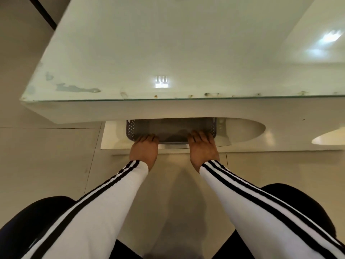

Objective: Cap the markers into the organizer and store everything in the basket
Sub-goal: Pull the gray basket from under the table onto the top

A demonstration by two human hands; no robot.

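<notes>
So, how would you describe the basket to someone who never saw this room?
Find the white glass-topped table; under its near edge sits a white shelf. On it is the basket: grey, perforated side walls, the only dark thing there, left hand and right hand touching its near rim.

Head view, one wide-angle camera worn at head height. Faces forward and steeply down past the near edge of the bench point(168, 53) to the floor point(46, 165). Mid-frame, at arm's length: left hand point(143, 149) and right hand point(202, 149) on the basket point(131, 130). Frame edges bowed.
</notes>
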